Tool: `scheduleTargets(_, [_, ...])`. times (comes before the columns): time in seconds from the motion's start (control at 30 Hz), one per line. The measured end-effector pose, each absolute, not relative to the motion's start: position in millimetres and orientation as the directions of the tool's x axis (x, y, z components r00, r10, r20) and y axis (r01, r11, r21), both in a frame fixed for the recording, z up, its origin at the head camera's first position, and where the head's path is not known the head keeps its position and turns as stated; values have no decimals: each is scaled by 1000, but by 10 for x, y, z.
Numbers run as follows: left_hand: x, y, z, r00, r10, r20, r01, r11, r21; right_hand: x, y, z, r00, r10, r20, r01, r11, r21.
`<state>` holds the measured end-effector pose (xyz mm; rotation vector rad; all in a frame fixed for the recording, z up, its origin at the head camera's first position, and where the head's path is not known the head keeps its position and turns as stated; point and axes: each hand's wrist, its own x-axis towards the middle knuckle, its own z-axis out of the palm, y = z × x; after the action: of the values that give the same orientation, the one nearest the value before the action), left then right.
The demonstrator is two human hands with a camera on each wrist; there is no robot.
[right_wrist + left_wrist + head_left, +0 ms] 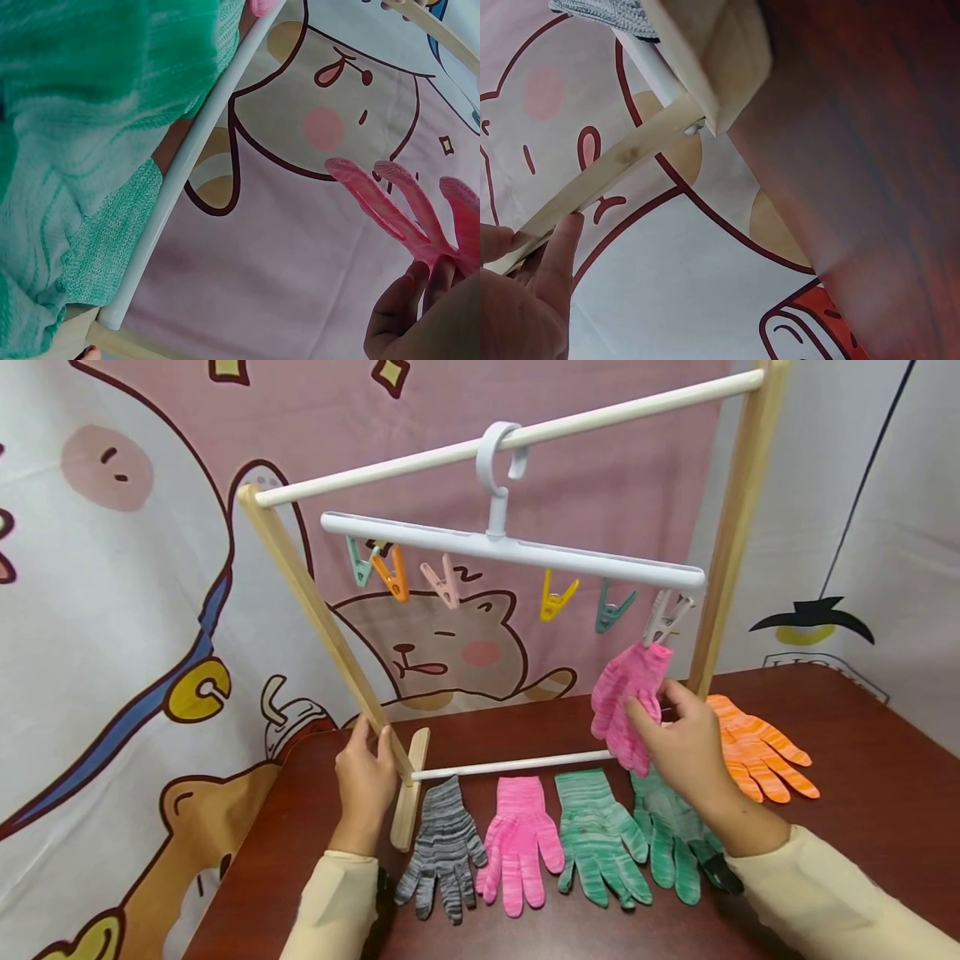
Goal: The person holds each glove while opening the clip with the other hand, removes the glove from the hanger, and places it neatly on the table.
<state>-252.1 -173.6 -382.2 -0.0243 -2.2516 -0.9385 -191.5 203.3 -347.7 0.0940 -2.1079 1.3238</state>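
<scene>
My left hand [365,785] grips the left wooden post [318,622] of a drying rack near its lower end; the left wrist view shows fingers on both sides of that post. My right hand [690,752] pinches a pink knit glove [613,700] between thumb and fingers. The glove's cuff is at a pale grey clothespin [662,620] at the right end of a white clip hanger [420,533]. In the right wrist view the fingers of the pink glove [427,217] spread out above my fingertips. My right wrist partly hides a green glove on the table.
The hanger hooks over the rack's white top bar [615,415]. Other clothespins [555,597] hang from it. Along the dark red table [885,752] lie a grey glove [442,843], another pink glove [519,839], green gloves [600,835] and an orange glove [757,747]. A cartoon cloth hangs behind.
</scene>
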Motion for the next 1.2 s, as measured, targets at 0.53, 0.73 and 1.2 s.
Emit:
scheduleTargets(0.53, [-2442,-1723,-3724,-718,-298,629,269,715,646,-1914,1997,-3541,-771,243,589,-427,489,-761])
scheduleTargets(0.73, [-2373,-1626,-3559,-564,-312,765,449,662,601,-1923,2016,-3548,-781,208,588,-442,481,-757])
scheduleTargets(1.2, [-2071,-898,-3291,-595,-8,804,663,561,496,-1919,2017,-3566,-779,184,600,-457,489,-743])
